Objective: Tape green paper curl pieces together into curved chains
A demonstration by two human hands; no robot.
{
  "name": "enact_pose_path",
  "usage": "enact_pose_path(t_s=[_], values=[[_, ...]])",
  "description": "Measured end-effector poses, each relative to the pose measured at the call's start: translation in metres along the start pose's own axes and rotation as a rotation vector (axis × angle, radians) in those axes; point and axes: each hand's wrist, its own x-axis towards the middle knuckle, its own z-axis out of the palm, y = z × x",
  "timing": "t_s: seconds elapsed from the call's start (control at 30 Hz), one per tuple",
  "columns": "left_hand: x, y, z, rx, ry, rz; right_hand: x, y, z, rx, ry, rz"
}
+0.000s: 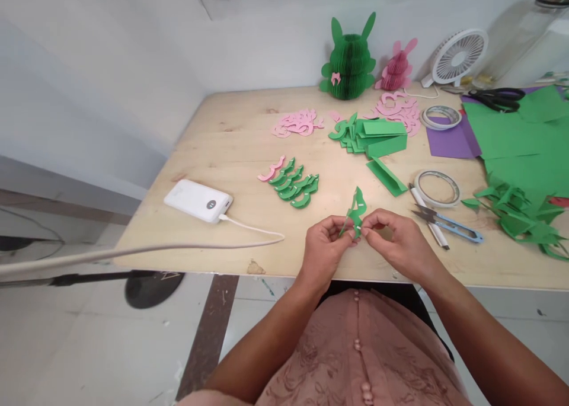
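Note:
Near the table's front edge, my left hand (328,244) pinches a green paper cutout (357,207) with a wavy edge and small white tape pieces on it. Closed in a pinch, my right hand (393,237) touches the cutout's lower right side at a white piece of tape. Whether its fingertips grip the tape or the paper is too small to tell. Beyond my left hand lie several similar green cutouts (296,188) with white bits, beside a pink one (272,169). A folded green strip (386,176) lies beyond my right hand.
Right of my hands are thread snips (457,226), a white marker (433,222), a tape roll (439,188) and green scraps (520,210). A power bank (195,200) with a cable sits left. Green (351,65) and pink (395,71) honeycomb paper rabbits and a fan (457,59) stand behind.

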Motion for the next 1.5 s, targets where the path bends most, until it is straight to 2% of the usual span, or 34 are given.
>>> enact_pose_path(t_s=[0.73, 1.5], values=[[-0.0012, 0.0005, 0.0001, 0.007, -0.025, -0.003, -0.0001, -0.0039, 0.0002, -0.105, 0.000, 0.031], [-0.0024, 0.0016, -0.0004, 0.061, -0.033, 0.010, -0.0036, -0.0052, 0.0029, -0.097, 0.023, 0.059]])
